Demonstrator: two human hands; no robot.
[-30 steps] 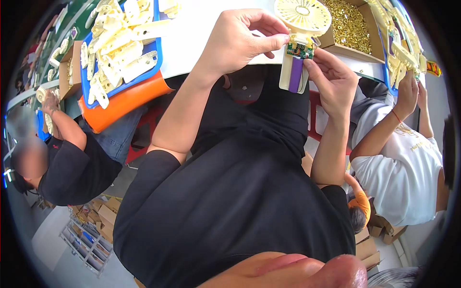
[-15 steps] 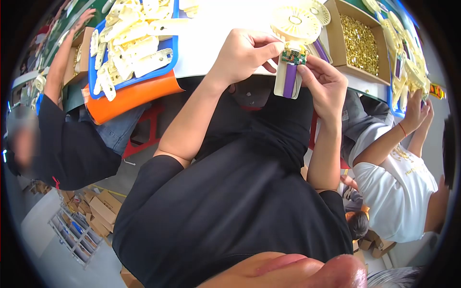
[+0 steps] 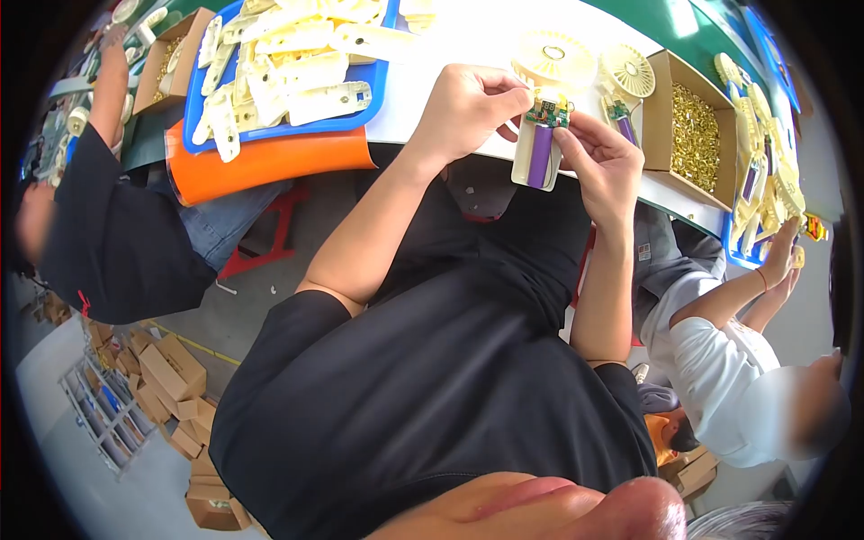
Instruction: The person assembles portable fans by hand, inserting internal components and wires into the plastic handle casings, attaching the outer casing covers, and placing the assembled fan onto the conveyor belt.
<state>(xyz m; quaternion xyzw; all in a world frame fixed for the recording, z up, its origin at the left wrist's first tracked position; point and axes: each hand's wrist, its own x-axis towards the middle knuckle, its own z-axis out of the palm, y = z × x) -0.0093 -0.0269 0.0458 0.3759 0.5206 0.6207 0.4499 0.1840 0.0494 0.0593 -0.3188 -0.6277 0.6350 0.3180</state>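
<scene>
Cream plastic for the open fan shell [image 3: 522, 164], held at the front edge of the white table [image 3: 405, 112], gripped along its right side between the thumb and fingers of the right hand [image 3: 607, 165], with thumb and forefinger of the left hand [image 3: 470, 112] pinched together by the upper left of the green board [image 3: 547, 113], on what too small to tell. Best to steady the shell with the right and work lightly at the board, pressing nothing against the purple battery [image 3: 540, 160]. Pointed forward by its round head [image 3: 553, 54], long axis nearly straight away from the body, board side up.
</scene>
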